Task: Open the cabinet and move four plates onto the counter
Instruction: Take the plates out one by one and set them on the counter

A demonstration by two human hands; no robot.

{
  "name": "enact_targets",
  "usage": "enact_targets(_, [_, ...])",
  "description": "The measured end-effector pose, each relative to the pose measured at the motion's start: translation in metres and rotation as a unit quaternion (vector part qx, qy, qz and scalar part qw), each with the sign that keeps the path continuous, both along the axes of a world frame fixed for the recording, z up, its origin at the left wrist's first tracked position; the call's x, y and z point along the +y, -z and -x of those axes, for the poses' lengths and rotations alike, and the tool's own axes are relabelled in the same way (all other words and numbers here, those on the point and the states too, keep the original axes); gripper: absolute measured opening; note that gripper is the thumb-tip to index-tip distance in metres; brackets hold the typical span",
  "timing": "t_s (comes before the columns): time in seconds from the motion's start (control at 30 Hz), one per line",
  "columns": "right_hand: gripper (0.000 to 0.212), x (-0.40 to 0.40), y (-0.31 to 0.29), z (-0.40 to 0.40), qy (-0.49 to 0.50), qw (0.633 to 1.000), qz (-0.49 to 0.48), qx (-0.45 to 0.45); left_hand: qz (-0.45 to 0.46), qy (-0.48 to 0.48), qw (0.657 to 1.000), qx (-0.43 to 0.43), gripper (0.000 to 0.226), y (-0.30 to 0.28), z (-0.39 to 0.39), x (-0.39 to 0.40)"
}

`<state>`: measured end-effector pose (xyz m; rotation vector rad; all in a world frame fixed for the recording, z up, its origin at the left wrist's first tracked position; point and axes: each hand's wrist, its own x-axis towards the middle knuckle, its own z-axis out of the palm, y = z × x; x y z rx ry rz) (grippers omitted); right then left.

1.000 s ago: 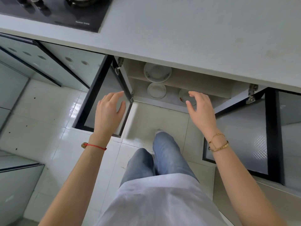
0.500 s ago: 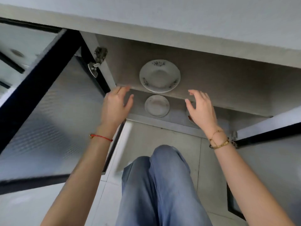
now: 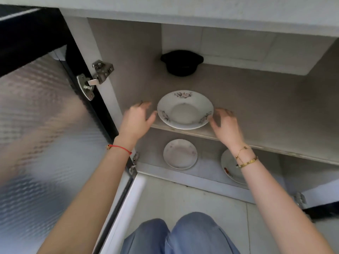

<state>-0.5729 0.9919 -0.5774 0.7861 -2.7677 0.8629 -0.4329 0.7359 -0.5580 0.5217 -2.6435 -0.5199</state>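
The cabinet under the counter stands open, and I look into it from low down. A deep white plate with flower prints (image 3: 185, 110) sits at the front of the upper shelf (image 3: 256, 110). My left hand (image 3: 136, 119) is open just left of its rim, thumb almost touching. My right hand (image 3: 226, 123) is open just right of its rim. Neither hand holds anything. On the cabinet floor below lie a smaller white plate (image 3: 180, 154) and a second plate with red marks (image 3: 231, 167), partly hidden by my right wrist.
A black pot (image 3: 181, 63) stands at the back of the upper shelf. The left door (image 3: 42, 125), with ribbed glass and a black frame, is swung wide open. The counter edge (image 3: 201, 10) runs overhead. My knees in blue jeans (image 3: 179, 235) are below.
I have crouched lower and closer, so the cabinet's inside fills the view. Both hands moved forward from the door edges to either side of the flowered plate.
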Motion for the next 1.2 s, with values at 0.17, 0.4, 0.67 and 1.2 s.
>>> enact_targets(0.17, [0.037, -0.011, 0.002, 0.017, 0.011, 1.000, -0.012, -0.013, 0.009, -0.003, 0.998, -0.063, 0.051, 0.006, 0.019, -0.005])
enact_targets(0.4, [0.039, -0.017, 0.001, 0.026, 0.024, 0.998, -0.034, -0.046, 0.005, 0.000, 0.995, -0.101, 0.053, 0.008, 0.034, -0.009])
enact_targets(0.67, [0.034, -0.018, 0.001, 0.028, 0.019, 0.996, -0.017, -0.084, -0.034, 0.017, 0.993, -0.112, 0.035, 0.012, 0.043, -0.007])
enact_targets(1.2, [0.018, -0.008, 0.015, -0.014, 0.031, 0.993, 0.082, -0.074, -0.134, 0.009, 0.990, 0.050, 0.019, 0.033, -0.004, 0.016])
